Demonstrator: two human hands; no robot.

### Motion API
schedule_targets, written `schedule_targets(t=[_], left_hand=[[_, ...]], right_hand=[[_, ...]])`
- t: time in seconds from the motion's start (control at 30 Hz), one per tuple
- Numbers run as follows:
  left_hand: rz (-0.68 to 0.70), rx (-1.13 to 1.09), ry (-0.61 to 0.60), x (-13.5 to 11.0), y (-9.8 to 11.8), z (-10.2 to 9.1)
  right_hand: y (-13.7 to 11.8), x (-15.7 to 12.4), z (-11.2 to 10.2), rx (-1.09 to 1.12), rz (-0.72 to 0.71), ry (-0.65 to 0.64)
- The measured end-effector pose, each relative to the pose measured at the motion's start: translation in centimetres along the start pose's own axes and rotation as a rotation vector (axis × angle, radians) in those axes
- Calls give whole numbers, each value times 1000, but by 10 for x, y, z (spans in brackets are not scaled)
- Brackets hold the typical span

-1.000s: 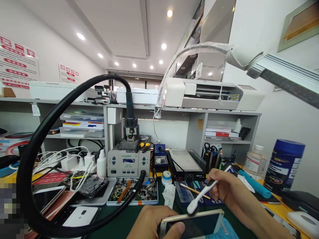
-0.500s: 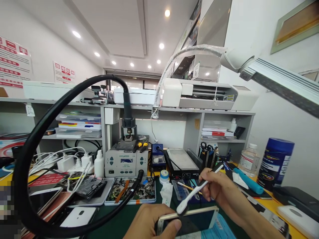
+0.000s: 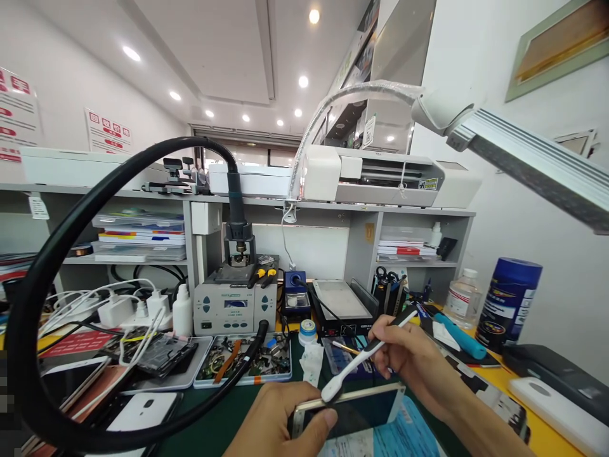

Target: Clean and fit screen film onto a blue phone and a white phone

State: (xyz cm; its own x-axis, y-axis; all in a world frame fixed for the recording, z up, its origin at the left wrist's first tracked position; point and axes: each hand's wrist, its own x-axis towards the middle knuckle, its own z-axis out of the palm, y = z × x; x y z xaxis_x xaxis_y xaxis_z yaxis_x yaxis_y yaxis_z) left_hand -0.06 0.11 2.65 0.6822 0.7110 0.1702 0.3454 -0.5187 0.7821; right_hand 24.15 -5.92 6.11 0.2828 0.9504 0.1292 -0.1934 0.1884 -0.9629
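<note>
My left hand (image 3: pixel 280 416) is closed around one end of a smartphone (image 3: pixel 364 409) with a gold frame and dark screen, tilted up on its long edge. A white toothbrush (image 3: pixel 354 362) with dark bristles is gripped in my right hand (image 3: pixel 404 349). Its head meets the phone's upper edge close to my left thumb, and the bristles are partly hidden. Beneath the phone lies a blue and white packet (image 3: pixel 409 435) on the green mat (image 3: pixel 200 416).
A thick black hose (image 3: pixel 28 317) loops across the left foreground from the grey hot-air station (image 3: pixel 233 311). Behind my hands are a tray of small parts (image 3: pixel 202 384) and a heating plate (image 3: pixel 345 301). A clear bottle (image 3: pixel 461 298) and blue can (image 3: pixel 509 304) stand right.
The toothbrush head has slid slightly along the phone's upper edge toward my left hand. The whole view has shifted a little, with the scene moving left and up.
</note>
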Motion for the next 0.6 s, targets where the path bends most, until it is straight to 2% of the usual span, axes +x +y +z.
schedule_targets(t=[0.2,0.43,0.6], left_hand=[[31,-61,-28,3,3,3],[46,-87,-92,5,3,1],[45,-96,-95,5,4,-1]], right_hand=[[-3,2,-4,19,-31,22],[0,-6,6,-7,18,-91],[-5,-3,-2,11,-29,-58]])
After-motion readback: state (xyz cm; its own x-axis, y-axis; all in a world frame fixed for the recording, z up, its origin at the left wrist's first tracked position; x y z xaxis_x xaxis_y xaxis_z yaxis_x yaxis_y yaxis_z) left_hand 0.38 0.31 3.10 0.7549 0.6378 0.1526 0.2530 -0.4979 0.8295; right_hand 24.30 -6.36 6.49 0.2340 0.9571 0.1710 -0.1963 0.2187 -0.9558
